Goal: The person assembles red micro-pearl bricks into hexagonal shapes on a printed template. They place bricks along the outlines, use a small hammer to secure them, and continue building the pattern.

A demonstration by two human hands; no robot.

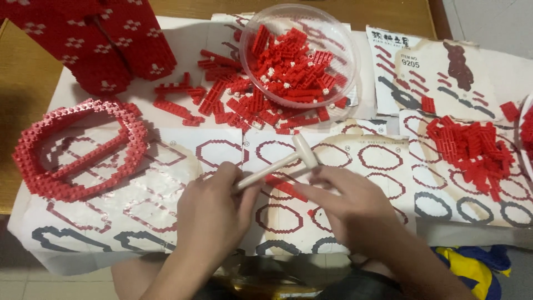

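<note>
Red brick strip (286, 188) lies between both hands.

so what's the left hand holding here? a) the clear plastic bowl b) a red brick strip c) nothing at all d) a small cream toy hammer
d: the left hand grips the handle of a small cream hammer, whose head sits above a strip of red bricks that the right hand touches on the printed instruction sheets.
</note>
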